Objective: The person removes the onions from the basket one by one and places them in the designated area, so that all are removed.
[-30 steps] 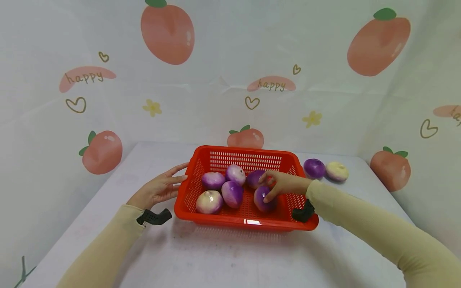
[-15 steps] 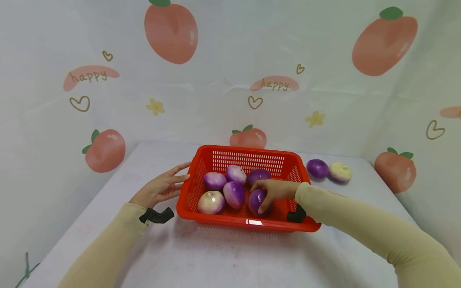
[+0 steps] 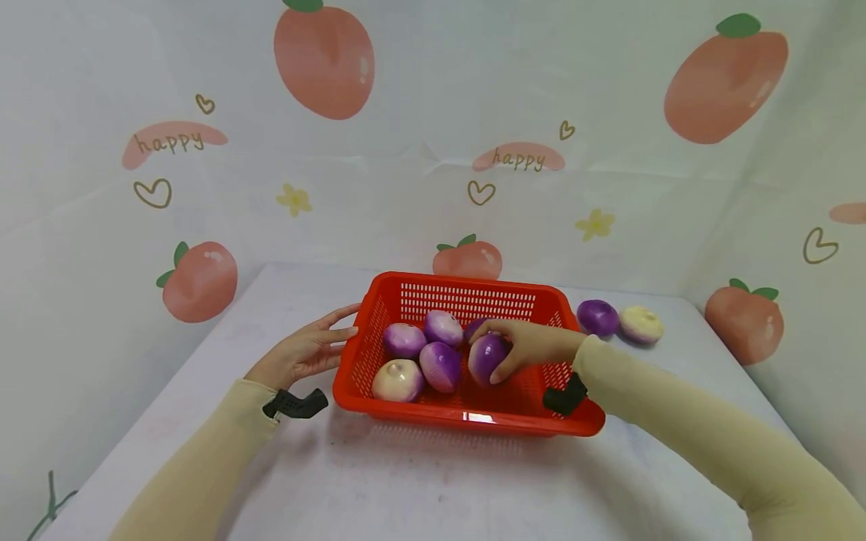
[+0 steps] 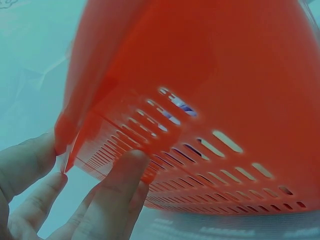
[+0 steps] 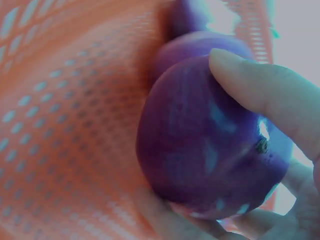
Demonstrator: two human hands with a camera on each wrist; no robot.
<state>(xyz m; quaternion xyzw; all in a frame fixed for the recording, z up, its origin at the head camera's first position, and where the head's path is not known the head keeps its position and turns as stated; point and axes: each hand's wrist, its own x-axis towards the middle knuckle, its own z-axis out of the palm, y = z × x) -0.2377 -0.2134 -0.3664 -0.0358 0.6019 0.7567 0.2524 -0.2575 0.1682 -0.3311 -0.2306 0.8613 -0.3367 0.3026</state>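
Note:
A red slotted basket point(image 3: 467, 289) stands on the white table point(image 3: 419, 481) and holds several purple and pale onions. My right hand point(image 3: 524, 347) reaches in from the right and grips a purple onion point(image 3: 485, 358), raised a little off the basket floor. Up close, that purple onion point(image 5: 210, 145) fills the right wrist view, with fingers point(image 5: 260, 95) curled round it. My left hand point(image 3: 307, 349) lies with straight fingers against the basket's left wall. In the left wrist view its fingers point(image 4: 117, 187) touch the red basket point(image 4: 210, 100) at the corner.
A purple onion point(image 3: 598, 317) and a pale onion point(image 3: 640, 324) lie on the table right of the basket. A printed sheet with peaches rises behind and at both sides. Bare table lies in front of the basket.
My right hand has closed on the purple onion and lifted it up and back from the basket's front. The left hand has stayed at the basket's wall.

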